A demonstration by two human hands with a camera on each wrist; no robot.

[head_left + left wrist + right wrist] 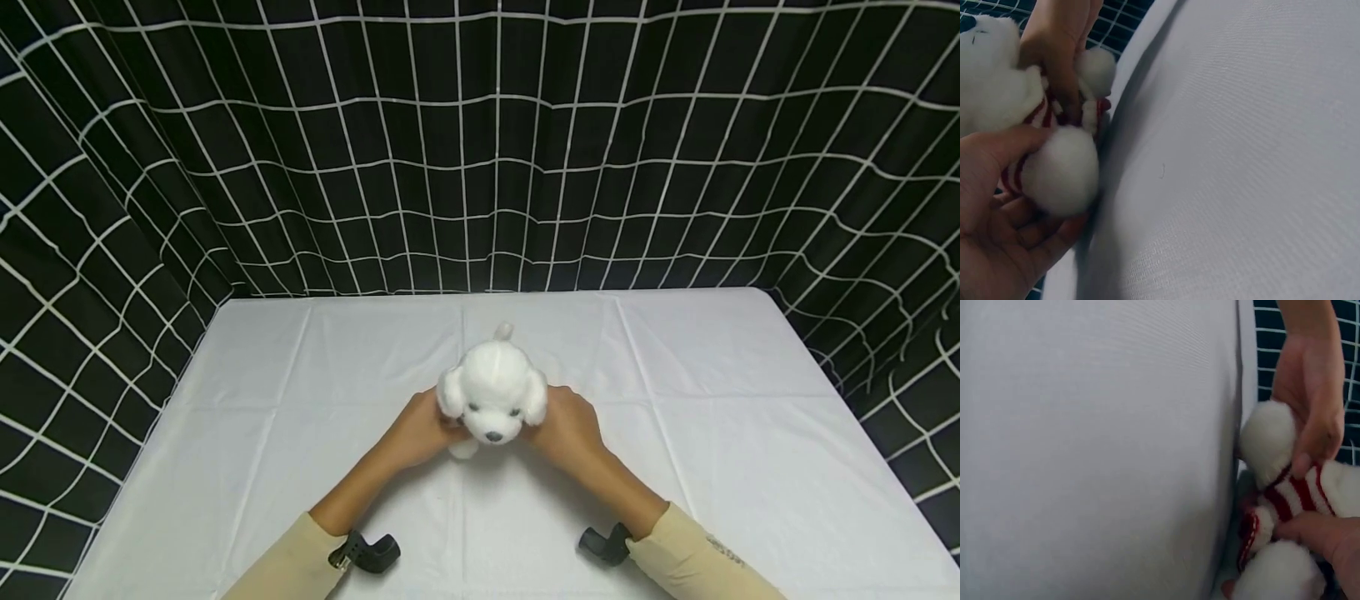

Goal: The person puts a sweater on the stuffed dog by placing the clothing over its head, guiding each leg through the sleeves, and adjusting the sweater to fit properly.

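Note:
A white plush dog [495, 375] with floppy ears and a dark nose is held over the middle of the table, facing me. My left hand [420, 429] grips one side of it; in the left wrist view the thumb lies on a round white paw [1063, 172] and the fingers curl below. On the other side my right hand [572, 429] holds the body, its thumb pressing on the red-and-white striped knit garment [1300, 495] in the right wrist view. Head and ears hide most fingers from the head view.
A white cloth [360, 358] with fold creases covers the table. Black curtains with a white grid [495, 142] stand behind it and at both sides. Dark wrist-worn devices [375, 553] jut from beside the beige sleeves [288, 558].

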